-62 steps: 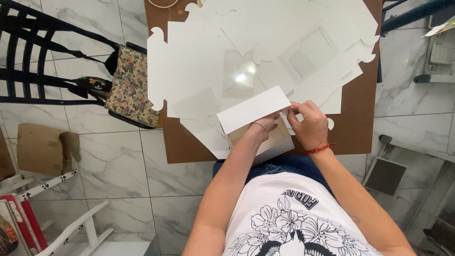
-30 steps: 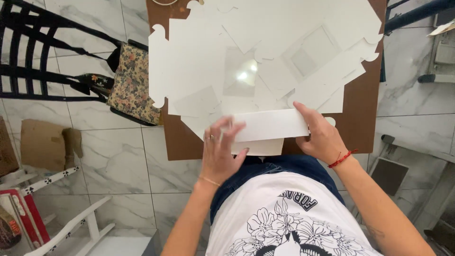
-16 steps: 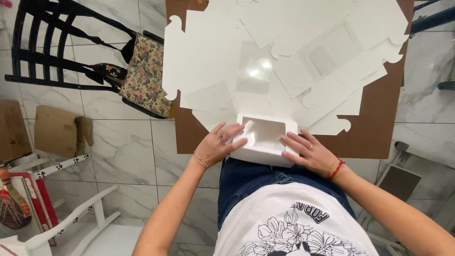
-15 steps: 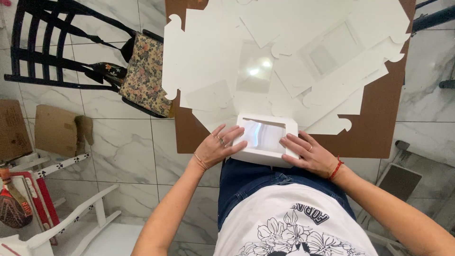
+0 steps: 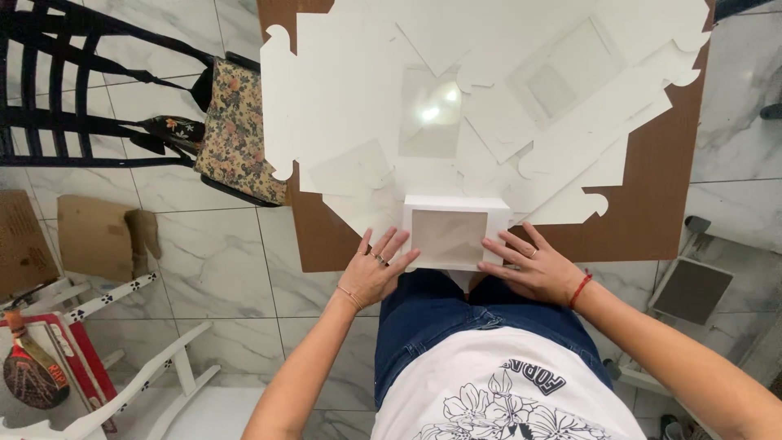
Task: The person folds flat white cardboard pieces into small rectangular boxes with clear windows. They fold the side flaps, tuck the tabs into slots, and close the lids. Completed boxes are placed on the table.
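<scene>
Head view, looking straight down: small white box (image 5: 454, 231) with a clear window on top sat at the near edge of the brown table (image 5: 652, 204), right above the person's lap. Left hand (image 5: 376, 271) lay flat against the box's left side, fingers spread and open, fingertips touching the box edge; not clamped on it. Right hand (image 5: 534, 266) same on the right side: open palm down, fingers splayed, tips against the box's right edge. Box was between both hands, upright, lid side up. Behind it, a pile of flat white cardboard cutouts (image 5: 456, 98) covered most of the table, some with window openings. Left of the table: black chair (image 5: 73, 90) with a flowered bag (image 5: 240, 130) hanging on it. Floor was marble tile (image 5: 212, 261).
</scene>
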